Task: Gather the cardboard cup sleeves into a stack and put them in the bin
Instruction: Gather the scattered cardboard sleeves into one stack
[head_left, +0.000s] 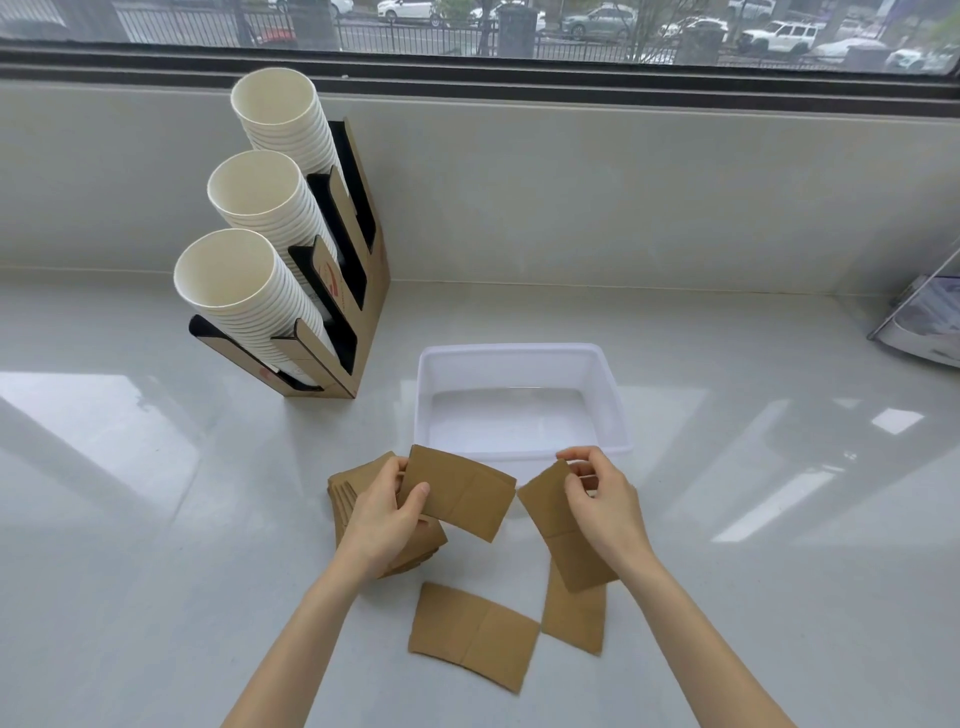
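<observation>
Pale glossy surface (156, 519) under a window, paper cups in a cardboard dispenser (358, 291) far left. Empty translucent bin (608, 395) just beyond both hands. Left hand (382, 514) pinching one cup sleeve (462, 499), long axis running left to right, above a gathered stack (343, 493) lying under that hand. Right hand (602, 499) closed in a fingertip grip on another sleeve (550, 506), long axis running near to far. Two loose sleeves nearer: one centre (472, 634), one right (574, 618), closer to the right hand. Likely next: both held sleeves onto the stack at left.
</observation>
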